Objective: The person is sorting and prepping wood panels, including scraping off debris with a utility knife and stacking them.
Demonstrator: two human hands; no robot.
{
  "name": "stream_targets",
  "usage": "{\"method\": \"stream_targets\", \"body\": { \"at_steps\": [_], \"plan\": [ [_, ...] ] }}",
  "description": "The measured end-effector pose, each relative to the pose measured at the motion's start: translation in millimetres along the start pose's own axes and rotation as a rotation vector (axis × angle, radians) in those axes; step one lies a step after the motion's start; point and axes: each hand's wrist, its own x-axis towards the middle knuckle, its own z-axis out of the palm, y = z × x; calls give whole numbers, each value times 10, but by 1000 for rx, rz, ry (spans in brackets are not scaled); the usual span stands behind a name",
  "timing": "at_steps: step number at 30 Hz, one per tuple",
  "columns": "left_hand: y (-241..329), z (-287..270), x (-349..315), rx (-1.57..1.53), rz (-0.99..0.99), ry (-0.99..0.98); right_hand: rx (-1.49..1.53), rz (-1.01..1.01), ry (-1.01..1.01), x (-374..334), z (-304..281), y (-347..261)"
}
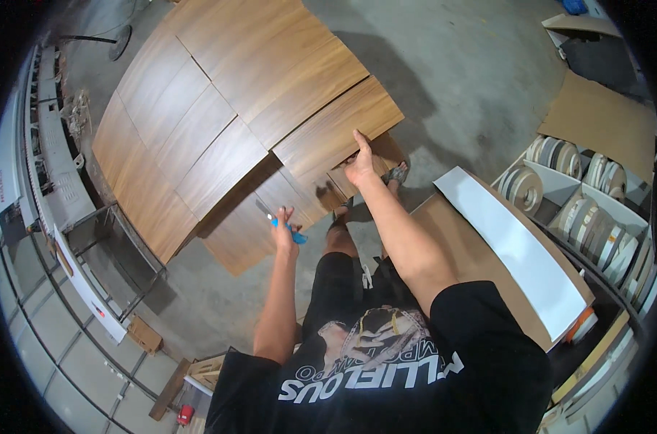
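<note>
My left hand (285,226) is closed around a blue-handled knife (298,236), its short grey blade pointing away from me to the upper left. My right hand (360,163) grips the near right edge of a wood-grain panel (339,126), thumb on top and fingers hidden beneath. This panel lies at the right end of a large stack of brown wood-grain panels (220,108). A dark gap separates it from the panel behind. Below and left of it, a lower wood-grain panel (241,235) shows under the upper layer, between my hands.
Rolls of edge banding (520,189) fill a divided rack at the right. Beside it lies a long white panel (513,249) on brown board. A metal frame (137,239) stands at the left. My feet are close to the stack on the concrete floor (451,94).
</note>
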Motion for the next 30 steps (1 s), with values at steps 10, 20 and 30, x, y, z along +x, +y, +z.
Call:
{"method": "stream_targets", "body": {
  "at_steps": [10, 20, 30],
  "plan": [
    [-504, 472, -642, -157, -143, 117, -646, 302, -189, -39, -226, -397],
    [-135, -31, 368, -135, -40, 97, -769, 193, -333, 480, -760, -1979],
    [265, 491, 790, 99, -71, 27, -1070, 313, -518, 839, 207, -1876]
  ]
}}
